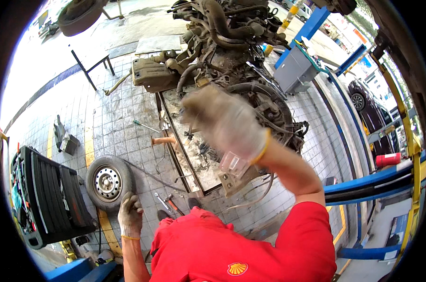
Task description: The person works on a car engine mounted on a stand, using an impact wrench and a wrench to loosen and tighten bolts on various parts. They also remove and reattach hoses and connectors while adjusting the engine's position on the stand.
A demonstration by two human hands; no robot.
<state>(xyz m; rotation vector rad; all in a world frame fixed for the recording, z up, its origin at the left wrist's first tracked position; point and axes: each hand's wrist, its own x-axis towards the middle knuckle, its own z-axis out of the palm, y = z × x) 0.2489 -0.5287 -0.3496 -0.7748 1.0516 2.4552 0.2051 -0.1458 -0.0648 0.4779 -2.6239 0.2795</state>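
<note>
My right hand (229, 122), in a dirty whitish work glove with a yellow cuff, reaches over a large greasy engine assembly (227, 61). Motion smears its fingers, so whether they hold anything is hidden. Just under its wrist, a clear plastic piece with a pale label (234, 163) rests on the assembly. My left hand (130, 215), gloved too, hangs low beside a wheel (108, 183). Its fingers are curled in, and nothing shows in them. A brown metal tank-like part (152, 75) juts from the assembly's left side.
A red-handled tool (175, 207) and a wrench (163, 202) lie on the tiles near my feet. A screwdriver (146, 126) lies farther off. The black tool cart (53, 197) stands left, a grey bin (297, 70) at far right. Blue lift beams (377, 185) run along the right.
</note>
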